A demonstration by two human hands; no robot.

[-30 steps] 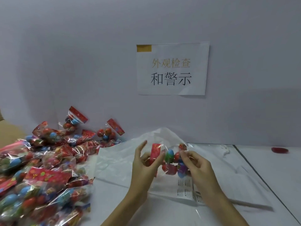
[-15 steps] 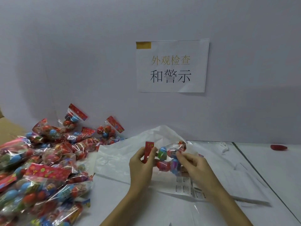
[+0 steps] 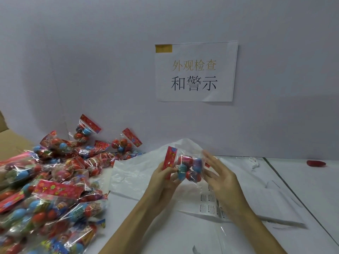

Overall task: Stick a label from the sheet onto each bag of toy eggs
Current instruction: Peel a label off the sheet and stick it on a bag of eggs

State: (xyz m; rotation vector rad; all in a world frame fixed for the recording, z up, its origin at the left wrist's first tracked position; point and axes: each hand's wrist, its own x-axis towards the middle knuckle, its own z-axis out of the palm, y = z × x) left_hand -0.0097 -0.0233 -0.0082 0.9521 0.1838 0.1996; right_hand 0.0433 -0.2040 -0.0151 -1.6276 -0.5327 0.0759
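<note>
One bag of toy eggs (image 3: 187, 168) is held above the label sheet (image 3: 211, 204) in the closed grip of the left hand (image 3: 162, 177), pinched by its red header; the right hand (image 3: 222, 177) is open, fingers spread beside it. Whether a label is on it cannot be told. A large pile of bags (image 3: 49, 182) is seen at the left, so much is judged left. The white tabletop (image 3: 302, 182) is backed by a pale wall bearing a printed notice (image 3: 195, 71).

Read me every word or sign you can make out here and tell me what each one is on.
"外观检查" in yellow, top line of the white paper sign taped to the wall.
"和警示" in black, the line below on that sign.
White label sheet on the table: printed text too small to read.
Red patterned header card of the clear bag of toy eggs, held in the left hand: no legible words.
</note>
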